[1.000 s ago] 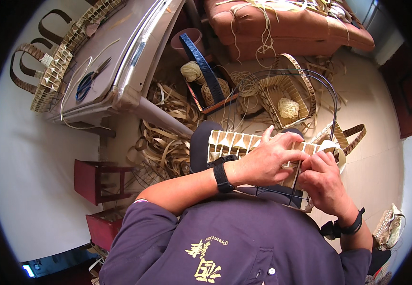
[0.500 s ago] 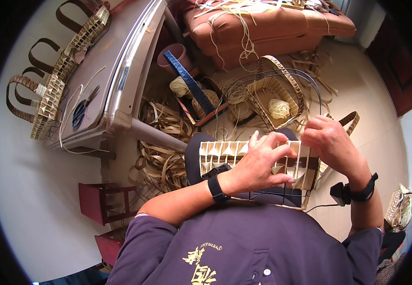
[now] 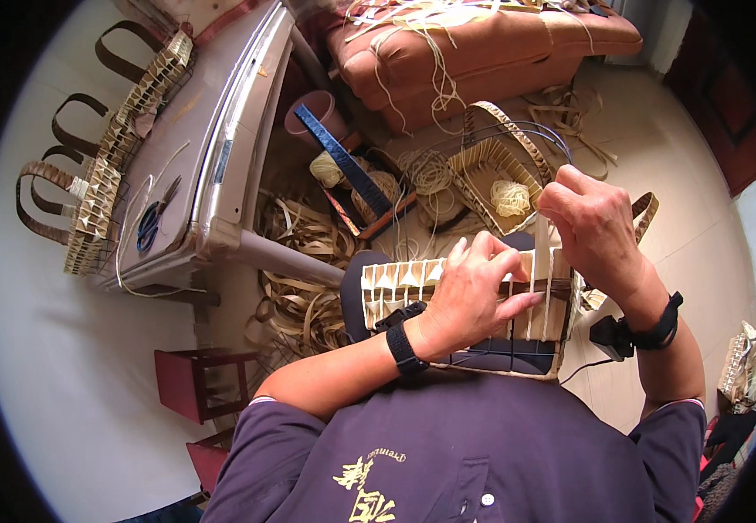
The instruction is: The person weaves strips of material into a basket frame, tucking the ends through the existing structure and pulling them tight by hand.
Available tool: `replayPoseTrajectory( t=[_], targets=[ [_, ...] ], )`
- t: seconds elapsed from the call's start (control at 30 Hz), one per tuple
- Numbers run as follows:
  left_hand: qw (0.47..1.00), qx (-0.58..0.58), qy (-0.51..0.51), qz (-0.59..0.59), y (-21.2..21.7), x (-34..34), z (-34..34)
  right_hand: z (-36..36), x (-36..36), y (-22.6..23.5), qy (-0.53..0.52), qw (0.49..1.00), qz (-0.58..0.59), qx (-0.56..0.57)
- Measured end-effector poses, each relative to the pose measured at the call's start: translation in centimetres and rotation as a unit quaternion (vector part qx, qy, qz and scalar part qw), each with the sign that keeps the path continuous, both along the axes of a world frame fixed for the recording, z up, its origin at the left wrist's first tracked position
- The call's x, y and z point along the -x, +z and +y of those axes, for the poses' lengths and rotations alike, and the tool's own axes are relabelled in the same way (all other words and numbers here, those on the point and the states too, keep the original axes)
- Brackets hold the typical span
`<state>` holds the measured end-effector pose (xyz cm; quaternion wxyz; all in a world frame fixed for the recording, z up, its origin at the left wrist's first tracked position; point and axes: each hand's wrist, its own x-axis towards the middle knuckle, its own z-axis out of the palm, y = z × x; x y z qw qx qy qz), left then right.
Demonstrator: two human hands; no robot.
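A half-woven basket of pale strips on a dark wire frame lies across my lap. My left hand is closed on its woven side, thumb and fingers pressing the weave. Above the basket's right end, my right hand is closed in a pinch on a flat tan strip, which runs up from the weave. The fingertips of that hand are partly hidden. A thin dark wire arches behind its knuckles.
Ahead on the floor stand a pale handled basket with a yarn ball and a blue-handled basket. Loose strips heap by the table, which bears scissors and several baskets. A reddish padded seat stands at the back.
My right hand has risen away from the basket, and the tan strip now stands stretched up beneath it. My left hand stays on the weave, its fingers drawn closer together.
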<state>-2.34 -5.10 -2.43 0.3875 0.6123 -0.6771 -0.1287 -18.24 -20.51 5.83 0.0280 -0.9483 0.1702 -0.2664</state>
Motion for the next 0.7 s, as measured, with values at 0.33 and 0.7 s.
replayPoseTrajectory(
  t=[0.33,0.7],
  targets=[
    [0.994,-0.107,-0.030,0.015,0.9,-2.2,-0.5,-0.9,6.4,3.9,-0.127,0.980,0.087,0.123],
    [0.993,-0.081,-0.087,0.025,0.9,-2.7,-2.1,-2.2,12.3,-3.1,-0.148,0.956,0.188,-0.172]
  ],
)
